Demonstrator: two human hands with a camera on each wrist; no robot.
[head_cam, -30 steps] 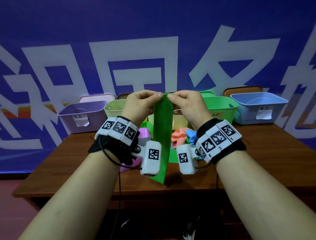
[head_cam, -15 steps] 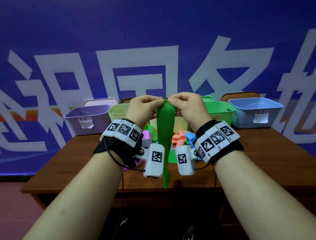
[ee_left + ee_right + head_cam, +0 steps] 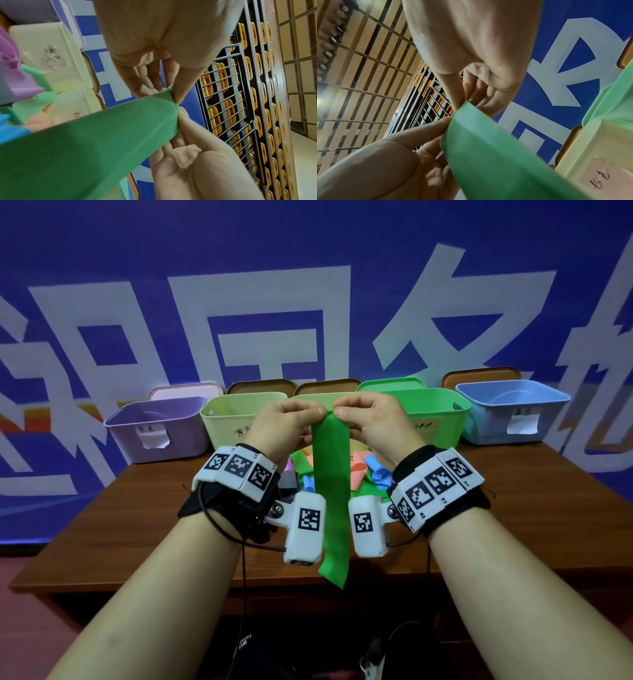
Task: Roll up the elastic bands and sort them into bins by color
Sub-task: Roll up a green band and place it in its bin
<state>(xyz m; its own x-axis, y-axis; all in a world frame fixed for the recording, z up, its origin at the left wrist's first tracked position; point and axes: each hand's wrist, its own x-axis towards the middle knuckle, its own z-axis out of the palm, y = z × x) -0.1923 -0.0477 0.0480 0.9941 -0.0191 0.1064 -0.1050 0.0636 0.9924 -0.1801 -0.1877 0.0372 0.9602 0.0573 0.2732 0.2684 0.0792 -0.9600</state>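
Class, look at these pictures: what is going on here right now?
A person holds up a green elastic band, the left hand and right hand each pinching its top edge, so it hangs flat above the wooden table. No roll has formed yet. More loose bands lie heaped on the table. Behind them stand open bins, among them a purple bin, a green bin and a blue bin.

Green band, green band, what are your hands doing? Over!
Left hand and right hand pinch the green band by its top edge. Band hangs flat, unrolled. Nothing blocking the bright green bin.
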